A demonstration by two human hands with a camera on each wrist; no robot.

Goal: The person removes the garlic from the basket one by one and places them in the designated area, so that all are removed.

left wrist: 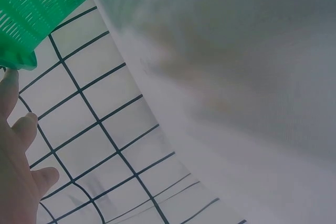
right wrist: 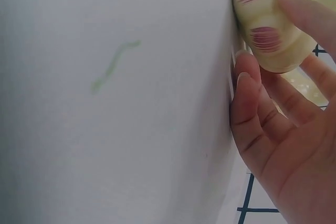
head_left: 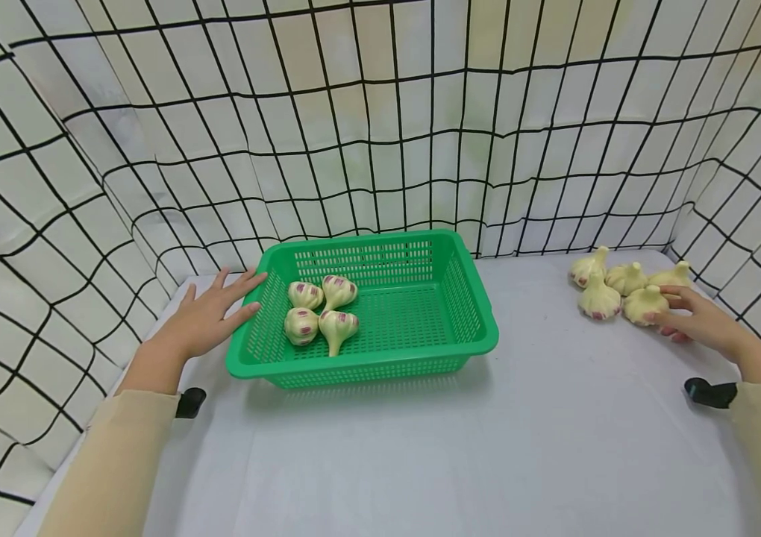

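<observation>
A green plastic basket [head_left: 380, 365] stands on the white table, with several garlic bulbs [head_left: 339, 324] in its left part. My left hand [head_left: 209, 317] lies at the basket's left end, fingers spread and fairly straight, with fingertips at the rim; the left wrist view shows a fingertip against the basket corner [left wrist: 21, 60]. On the right, my right hand [head_left: 703, 321] has thumb and fingers around a garlic bulb [head_left: 644, 304]. In the right wrist view, that purple-striped bulb [right wrist: 265, 24] sits between the thumb and fingers, by the table surface.
More garlic bulbs [head_left: 598, 298] sit grouped beside the held one at the table's back right. White walls with a black grid [head_left: 367, 142] rise behind and along both sides. Black wrist straps or mounts [head_left: 190, 403] stick out at both sleeves.
</observation>
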